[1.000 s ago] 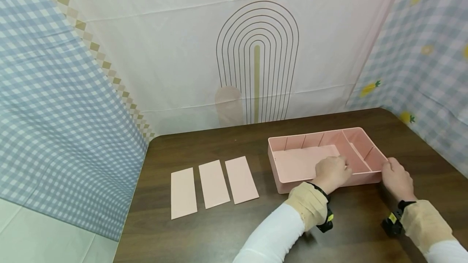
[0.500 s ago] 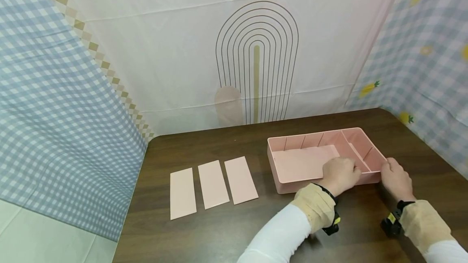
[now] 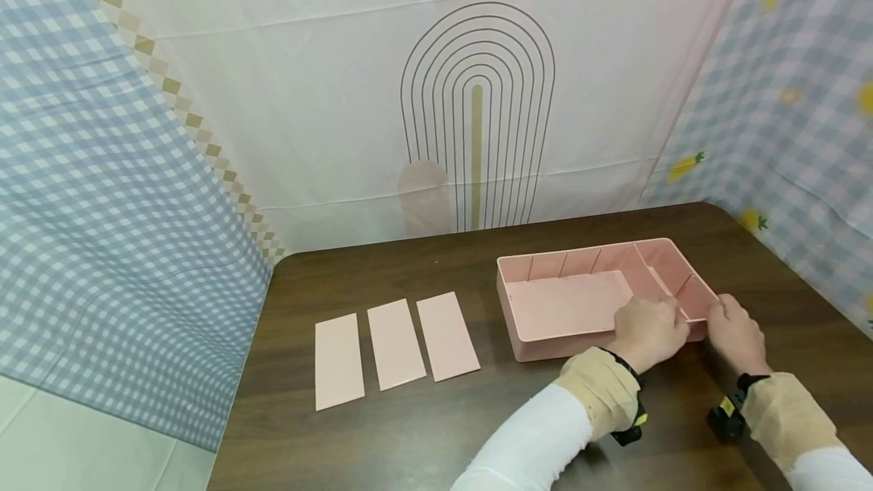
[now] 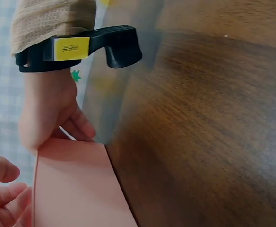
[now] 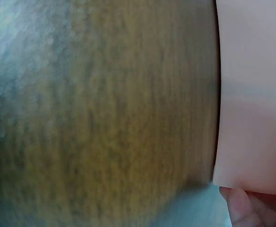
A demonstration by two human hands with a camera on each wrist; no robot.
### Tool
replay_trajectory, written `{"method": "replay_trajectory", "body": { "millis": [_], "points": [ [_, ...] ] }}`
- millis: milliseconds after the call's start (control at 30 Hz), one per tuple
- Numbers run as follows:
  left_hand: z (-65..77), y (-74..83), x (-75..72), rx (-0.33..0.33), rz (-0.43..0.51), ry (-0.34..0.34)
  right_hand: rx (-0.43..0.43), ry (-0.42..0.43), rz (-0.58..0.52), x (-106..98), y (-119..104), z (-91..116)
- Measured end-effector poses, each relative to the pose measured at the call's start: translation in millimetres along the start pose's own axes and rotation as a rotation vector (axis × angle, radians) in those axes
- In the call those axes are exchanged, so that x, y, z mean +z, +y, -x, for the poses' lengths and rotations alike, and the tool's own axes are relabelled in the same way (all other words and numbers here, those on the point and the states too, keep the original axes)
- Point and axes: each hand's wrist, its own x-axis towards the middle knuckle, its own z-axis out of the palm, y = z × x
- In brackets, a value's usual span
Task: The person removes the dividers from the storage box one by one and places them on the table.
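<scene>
Dark wood table [image 3: 409,430] — pale pink divided tray [image 3: 546,343], left hand [image 3: 648,330] and right hand [image 3: 733,333] gripping its near-right corner.

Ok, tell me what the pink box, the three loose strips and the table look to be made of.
Pink box: likely moulded plastic, matte; thin even walls with slots for dividers. Three strips: the same pink, flat and stiff-looking, probably plastic dividers, though card is possible. Table: dark wood grain with a slight sheen, solid wood or laminate.

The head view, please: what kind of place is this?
Probably a staged recording booth, not a lived-in room: printed cloth backdrops wall in a dark wooden table bearing only a pink divider tray and three pink panels.
</scene>
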Motion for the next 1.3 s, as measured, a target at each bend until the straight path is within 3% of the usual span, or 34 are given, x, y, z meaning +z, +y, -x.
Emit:
{"method": "replay_trajectory", "body": {
  "millis": [333,533,967,1300],
  "points": [
    [1.0,0.9,5.7,0.06,-0.072,-0.052,0.004,-0.008,0.003,-1.4,0.1,-0.8],
    [0.4,7.6,6.4,0.092,-0.113,-0.134,0.009,-0.007,0.0,-0.8,0.2,-0.6],
    [-1.1,12.2,12.5,0.054,-0.102,-0.229,0.021,-0.039,-0.01,-1.2,-0.6,0.9],
    [-2.7,12.5,15.7,0.043,-0.109,-0.213,0.02,-0.048,-0.013,-0.7,0.9,0.0]
  ]
}}
